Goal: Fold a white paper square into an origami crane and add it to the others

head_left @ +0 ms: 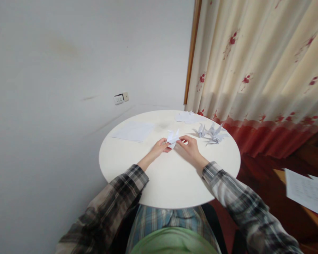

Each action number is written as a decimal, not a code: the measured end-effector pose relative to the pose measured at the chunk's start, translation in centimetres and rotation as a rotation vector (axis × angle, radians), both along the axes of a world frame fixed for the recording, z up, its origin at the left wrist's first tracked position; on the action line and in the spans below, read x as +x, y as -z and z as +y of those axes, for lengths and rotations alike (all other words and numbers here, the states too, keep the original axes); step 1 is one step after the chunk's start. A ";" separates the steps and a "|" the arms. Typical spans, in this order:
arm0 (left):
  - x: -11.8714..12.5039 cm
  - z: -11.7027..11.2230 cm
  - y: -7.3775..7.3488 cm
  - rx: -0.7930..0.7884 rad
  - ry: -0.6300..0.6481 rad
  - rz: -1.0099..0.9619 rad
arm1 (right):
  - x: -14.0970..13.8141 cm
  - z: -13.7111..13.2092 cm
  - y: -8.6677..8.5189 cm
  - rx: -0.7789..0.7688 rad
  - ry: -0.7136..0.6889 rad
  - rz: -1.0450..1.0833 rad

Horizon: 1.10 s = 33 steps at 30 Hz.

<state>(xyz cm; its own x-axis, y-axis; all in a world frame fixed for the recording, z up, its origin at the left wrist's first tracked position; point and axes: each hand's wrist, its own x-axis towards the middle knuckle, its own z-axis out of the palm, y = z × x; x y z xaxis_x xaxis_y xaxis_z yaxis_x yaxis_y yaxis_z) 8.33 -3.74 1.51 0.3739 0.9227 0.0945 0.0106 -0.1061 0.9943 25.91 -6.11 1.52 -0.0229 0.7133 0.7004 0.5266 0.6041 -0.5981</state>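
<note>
A small folded white paper crane is held just above the round white table, two points of it sticking upward. My left hand pinches its left side between thumb and fingers. On the other side, my right hand grips the crane's right edge with closed fingertips. Parts of the paper are hidden behind my fingers. To the right of my right hand stand several finished-looking paper cranes in a cluster.
White paper sheets lie at the table's left, and cut paper pieces at its back. A wall with a socket rises on the left, a flowered curtain on the right. Printed sheets rest on a surface at lower right.
</note>
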 end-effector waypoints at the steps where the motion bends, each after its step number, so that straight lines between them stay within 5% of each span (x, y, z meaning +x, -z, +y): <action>1: 0.0 -0.1 0.0 -0.016 0.008 -0.002 | 0.0 0.0 0.0 0.013 0.016 -0.009; 33: -0.2 -1.1 -0.9 -0.195 0.214 -0.161 | 1.0 -0.6 -0.6 0.283 0.110 -0.465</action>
